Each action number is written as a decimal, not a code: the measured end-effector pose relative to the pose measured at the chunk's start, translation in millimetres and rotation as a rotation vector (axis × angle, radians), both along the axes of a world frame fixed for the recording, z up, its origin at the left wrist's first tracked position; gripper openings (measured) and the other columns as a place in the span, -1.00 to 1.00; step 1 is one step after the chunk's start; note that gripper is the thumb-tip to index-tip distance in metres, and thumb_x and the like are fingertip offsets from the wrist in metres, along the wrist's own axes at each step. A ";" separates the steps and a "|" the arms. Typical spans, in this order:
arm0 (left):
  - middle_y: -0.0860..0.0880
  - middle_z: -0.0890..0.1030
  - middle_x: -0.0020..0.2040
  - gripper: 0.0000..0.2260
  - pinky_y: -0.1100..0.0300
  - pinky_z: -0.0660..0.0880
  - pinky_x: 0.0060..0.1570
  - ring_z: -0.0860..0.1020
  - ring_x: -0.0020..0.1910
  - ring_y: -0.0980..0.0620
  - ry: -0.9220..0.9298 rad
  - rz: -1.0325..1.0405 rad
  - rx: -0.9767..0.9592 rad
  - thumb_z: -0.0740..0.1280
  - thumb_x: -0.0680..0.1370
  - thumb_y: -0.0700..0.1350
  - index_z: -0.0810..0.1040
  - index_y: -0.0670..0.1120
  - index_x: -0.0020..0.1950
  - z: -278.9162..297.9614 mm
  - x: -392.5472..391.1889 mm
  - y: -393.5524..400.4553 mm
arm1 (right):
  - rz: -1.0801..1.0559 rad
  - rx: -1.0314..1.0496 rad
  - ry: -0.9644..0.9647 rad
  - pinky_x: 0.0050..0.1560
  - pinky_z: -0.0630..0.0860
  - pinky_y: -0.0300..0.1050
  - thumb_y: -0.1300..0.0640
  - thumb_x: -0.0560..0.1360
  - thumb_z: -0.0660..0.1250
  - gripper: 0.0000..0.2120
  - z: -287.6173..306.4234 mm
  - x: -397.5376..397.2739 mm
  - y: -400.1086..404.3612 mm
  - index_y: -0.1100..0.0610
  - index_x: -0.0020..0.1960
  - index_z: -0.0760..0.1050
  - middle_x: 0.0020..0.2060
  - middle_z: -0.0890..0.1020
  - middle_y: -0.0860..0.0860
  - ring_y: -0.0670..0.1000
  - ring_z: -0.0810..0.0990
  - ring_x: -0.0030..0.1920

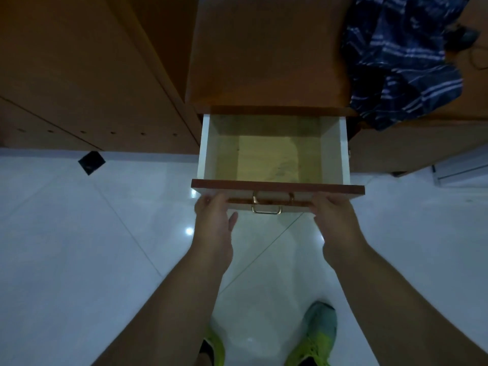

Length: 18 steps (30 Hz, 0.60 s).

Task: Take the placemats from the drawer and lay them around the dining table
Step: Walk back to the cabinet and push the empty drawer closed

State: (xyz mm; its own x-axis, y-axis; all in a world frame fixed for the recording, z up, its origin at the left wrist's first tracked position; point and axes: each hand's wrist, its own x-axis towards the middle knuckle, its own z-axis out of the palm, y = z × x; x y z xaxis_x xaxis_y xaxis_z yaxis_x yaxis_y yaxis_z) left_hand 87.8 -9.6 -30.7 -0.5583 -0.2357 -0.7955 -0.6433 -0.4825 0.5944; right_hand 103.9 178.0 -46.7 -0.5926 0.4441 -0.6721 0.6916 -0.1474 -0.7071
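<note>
1. the drawer (274, 154) stands pulled well out of the wooden cabinet (264, 48), at about 12 o'clock from the person, so its whole inside lies open to view.
2. the left hand (214, 220) is at the drawer front's 9 o'clock end, fingers stretched fairly straight against the front panel, thumb loose and apart; it grips nothing.
3. the right hand (334, 217) is at the 3 o'clock end, fingers bent over a lower front's edge; how firmly they hold i cannot tell.
4. both hands flank the brass handle (265, 208) rather than take it, likely to keep the drawer square on its runners.
5. the placemats: none plainly visible. a pale yellowish sheet (269, 157) lies flat on the drawer floor (mat or liner, i cannot tell).
6. a dark striped cloth (401, 62) hangs over the cabinet at 2 o'clock; green shoes (314, 339) at 6 o'clock.
</note>
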 end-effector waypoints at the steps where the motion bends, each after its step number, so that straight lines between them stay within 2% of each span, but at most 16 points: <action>1: 0.00 0.53 0.24 -0.86 -0.02 0.43 0.39 0.50 0.32 0.00 -0.024 0.084 0.122 0.33 0.61 -0.15 0.52 -0.01 0.15 -6.7 -0.2 -2.2 | -0.152 -0.184 -0.016 0.03 0.46 -0.15 0.11 0.50 0.29 -0.90 -3.2 -2.7 0.3 0.04 -0.02 0.56 -0.19 0.54 -0.02 -0.02 0.52 -0.11; 3: -0.03 0.53 0.17 -0.89 -0.03 0.40 0.42 0.52 0.31 -0.04 -0.019 0.179 0.356 0.32 0.59 -0.13 0.53 -0.08 0.10 -17.9 -2.9 -5.9 | -0.408 -0.540 0.013 0.13 0.47 -0.14 0.14 0.51 0.29 -0.86 -8.4 -8.9 3.1 0.07 0.06 0.52 -0.13 0.56 -0.01 -0.03 0.57 -0.06; 5: -0.08 0.57 0.16 -0.77 0.00 0.41 0.41 0.54 0.28 -0.03 0.033 0.231 0.472 0.30 0.59 -0.11 0.55 -0.13 0.21 -22.9 -7.9 -6.9 | -0.576 -0.767 0.110 0.25 0.49 -0.06 0.19 0.52 0.27 -0.73 -8.9 -14.1 5.7 0.21 0.20 0.49 0.06 0.59 0.06 0.04 0.61 0.12; 7: -0.11 0.57 0.29 -0.61 0.01 0.42 0.41 0.54 0.33 -0.04 0.059 0.266 0.504 0.30 0.59 -0.09 0.50 -0.19 0.40 -22.2 -13.8 -5.0 | -0.642 -0.868 0.179 0.33 0.48 0.03 0.24 0.52 0.23 -0.63 -6.8 -18.2 7.9 0.29 0.31 0.46 0.22 0.58 0.15 0.14 0.59 0.24; 9: -0.11 0.55 0.37 -0.59 0.01 0.42 0.42 0.54 0.34 -0.05 0.072 0.253 0.482 0.29 0.60 -0.10 0.48 -0.19 0.44 -20.2 -17.8 -1.7 | -0.586 -0.852 0.202 0.34 0.47 0.03 0.26 0.51 0.21 -0.62 -5.0 -18.9 8.5 0.27 0.31 0.47 0.23 0.60 0.16 0.13 0.61 0.23; 11: -0.08 0.54 0.40 -0.63 0.01 0.39 0.44 0.51 0.37 -0.03 0.085 0.129 0.335 0.26 0.63 -0.12 0.49 -0.11 0.44 -20.7 -19.7 2.0 | -0.391 -0.663 0.172 0.33 0.46 0.03 0.26 0.52 0.19 -0.70 -5.6 -16.6 7.9 0.17 0.22 0.52 0.14 0.64 0.08 0.04 0.63 0.17; 13: 0.02 0.53 0.39 -0.64 0.07 0.38 0.39 0.47 0.37 0.04 0.104 -0.279 -0.063 0.24 0.65 -0.03 0.46 0.10 0.46 -24.5 -20.2 2.4 | 0.007 -0.247 0.061 0.24 0.49 0.02 0.20 0.57 0.17 -0.75 -5.4 -13.3 5.6 0.02 0.17 0.51 -0.04 0.60 0.00 -0.01 0.56 0.03; 14: 0.06 0.49 0.41 -0.62 0.10 0.36 0.34 0.45 0.36 0.08 0.125 -0.524 -0.305 0.23 0.66 0.03 0.40 0.19 0.49 -28.9 -18.8 0.3 | 0.212 -0.046 0.013 0.15 0.49 -0.04 0.16 0.60 0.16 -0.69 -7.9 -10.4 5.8 -0.06 0.29 0.46 -0.02 0.58 -0.01 0.01 0.54 0.02; 15: 0.07 0.43 0.47 -0.57 0.11 0.35 0.32 0.42 0.35 0.09 0.165 -0.740 -0.529 0.21 0.66 0.07 0.31 0.23 0.55 -33.9 -17.8 -3.0 | 0.409 0.128 -0.012 0.13 0.47 -0.08 0.10 0.63 0.16 -0.59 -12.3 -6.5 6.1 -0.10 0.47 0.32 0.16 0.56 -0.01 0.02 0.54 0.12; 16: 0.06 0.34 0.55 -0.50 0.10 0.35 0.35 0.39 0.40 0.06 0.204 -0.912 -0.702 0.21 0.67 0.07 0.20 0.19 0.60 -40.2 -16.8 -7.8 | 0.593 0.296 -0.018 0.24 0.42 -0.08 0.04 0.65 0.16 -0.46 -18.3 -1.4 7.0 -0.08 0.59 0.12 0.42 0.41 -0.01 0.03 0.46 0.32; 17: 0.04 0.22 0.62 -0.44 0.07 0.34 0.42 0.33 0.49 0.03 0.232 -1.048 -0.838 0.22 0.67 0.06 0.11 0.12 0.65 -45.1 -15.9 -11.8 | 0.741 0.461 -0.010 0.39 0.32 -0.05 -0.02 0.65 0.16 -0.37 -25.3 3.5 8.0 -0.02 0.63 -0.03 0.58 0.16 -0.02 0.03 0.27 0.50; 18: 0.03 0.12 0.66 -0.39 0.03 0.31 0.47 0.24 0.57 0.00 0.242 -1.158 -0.955 0.22 0.67 0.06 0.04 0.05 0.67 -47.9 -14.9 -14.4 | 0.841 0.607 0.005 0.49 0.19 0.00 -0.06 0.65 0.15 -0.32 -31.0 7.5 7.6 0.03 0.64 -0.10 0.62 -0.04 -0.02 0.04 0.07 0.58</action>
State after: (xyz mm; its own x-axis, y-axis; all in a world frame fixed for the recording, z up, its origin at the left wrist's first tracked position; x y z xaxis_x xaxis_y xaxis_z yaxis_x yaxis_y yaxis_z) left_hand 73.0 -23.9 -78.6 -0.8818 0.0528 -0.4687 -0.2303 0.8189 0.5256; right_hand 111.4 185.7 -77.7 -0.8701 0.1490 -0.4698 0.4031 0.7637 -0.5043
